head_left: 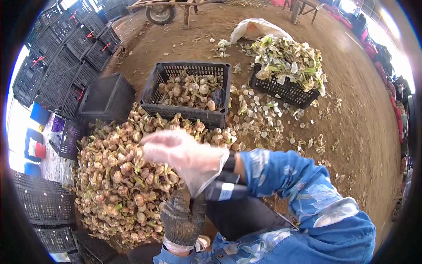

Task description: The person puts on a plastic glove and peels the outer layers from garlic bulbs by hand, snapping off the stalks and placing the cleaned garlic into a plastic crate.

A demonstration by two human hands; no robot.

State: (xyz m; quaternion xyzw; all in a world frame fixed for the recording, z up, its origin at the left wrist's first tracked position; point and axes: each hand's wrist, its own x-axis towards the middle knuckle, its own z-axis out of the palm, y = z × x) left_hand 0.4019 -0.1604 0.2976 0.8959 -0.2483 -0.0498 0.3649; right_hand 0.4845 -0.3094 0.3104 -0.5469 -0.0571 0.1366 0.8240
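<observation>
My right hand [176, 149] is stretched flat inside a thin clear plastic glove, fingers pointing left over a big pile of garlic bulbs [118, 185]. My left hand [182, 218], in a dark knitted glove, pinches the loose cuff of the plastic glove [206, 176] just below my right wrist. A blue patterned sleeve [285, 180] covers my right forearm. Neither hand holds a bulb.
A black crate [158, 79] part-filled with trimmed garlic stands beyond the pile. Another crate [285, 90] heaped with husks and stalks sits at right, peelings scattered around it. Stacked empty crates [66, 53] line the left. A wheeled cart [160, 13] stands far back on dirt floor.
</observation>
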